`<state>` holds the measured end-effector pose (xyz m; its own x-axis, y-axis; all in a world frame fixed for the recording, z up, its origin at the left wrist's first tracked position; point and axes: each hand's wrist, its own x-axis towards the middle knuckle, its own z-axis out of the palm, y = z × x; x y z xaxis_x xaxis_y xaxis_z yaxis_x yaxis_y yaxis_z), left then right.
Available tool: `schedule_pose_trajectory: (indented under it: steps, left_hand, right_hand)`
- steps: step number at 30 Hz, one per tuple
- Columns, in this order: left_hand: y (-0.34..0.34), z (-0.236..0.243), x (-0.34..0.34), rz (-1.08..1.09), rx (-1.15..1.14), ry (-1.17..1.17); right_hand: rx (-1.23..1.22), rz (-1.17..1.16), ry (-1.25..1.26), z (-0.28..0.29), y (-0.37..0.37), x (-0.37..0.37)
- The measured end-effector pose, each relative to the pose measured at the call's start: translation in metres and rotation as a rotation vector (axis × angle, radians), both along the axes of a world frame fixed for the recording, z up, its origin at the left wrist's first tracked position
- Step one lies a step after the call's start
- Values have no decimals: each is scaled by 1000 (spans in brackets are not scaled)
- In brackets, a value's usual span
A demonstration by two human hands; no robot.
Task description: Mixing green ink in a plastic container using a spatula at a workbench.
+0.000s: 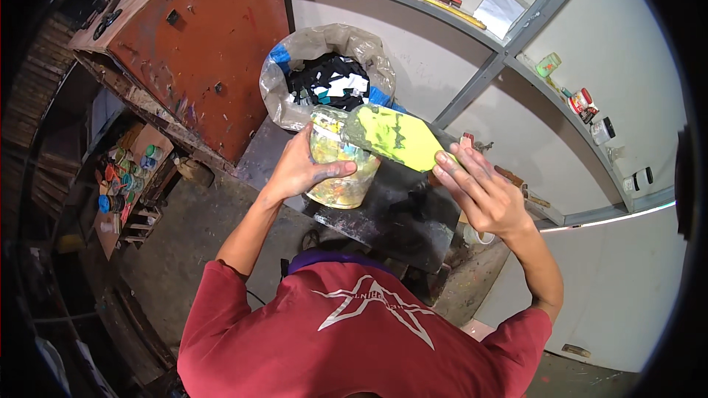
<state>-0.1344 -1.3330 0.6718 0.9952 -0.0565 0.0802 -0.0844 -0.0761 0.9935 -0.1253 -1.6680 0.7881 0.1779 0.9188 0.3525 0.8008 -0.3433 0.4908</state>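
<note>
My left hand (301, 169) is wrapped round the side of a paint-smeared clear tub (341, 166), fingers curled across its front wall, thumb hidden behind — a firm hold, tub standing on the dark surface (398, 214). My right hand (479, 190) is closed on the near end of a flat yellow-green slab (394, 136), fingertips pressing on top of it, palm underneath as far as I can tell.

The slab's far end rests at the tub's rim, just over the opening. Its long axis runs from my right hand up and left toward the tub mouth, the rounded end pointing at the tub, and the slab looks tilted, with its broad face toward the camera.

To do this well, I'd judge: keep the left hand clamped so the tub doesn't slide or tip, keep the slab's edge in contact with the rim, and move it along its own length rather than sideways — a sideways shove could knock the tub over.

Beyond the tub, just behind it, a plastic-lined bin (324, 66) holds dark and white scraps. Red-brown board (206, 51) leans to the left; shelves (516, 51) with small jars to the right.
</note>
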Motion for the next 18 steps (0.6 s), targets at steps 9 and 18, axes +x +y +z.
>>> schedule_pose_trajectory:
  steps: [9,18]
  left_hand:
    - [9,10,0,-18,-159,-14]
    - [7,15,3,39,-102,-55]
  right_hand:
    - [137,-141,155,7,-23,-5]
    - [130,-149,180,-3,-18,-9]
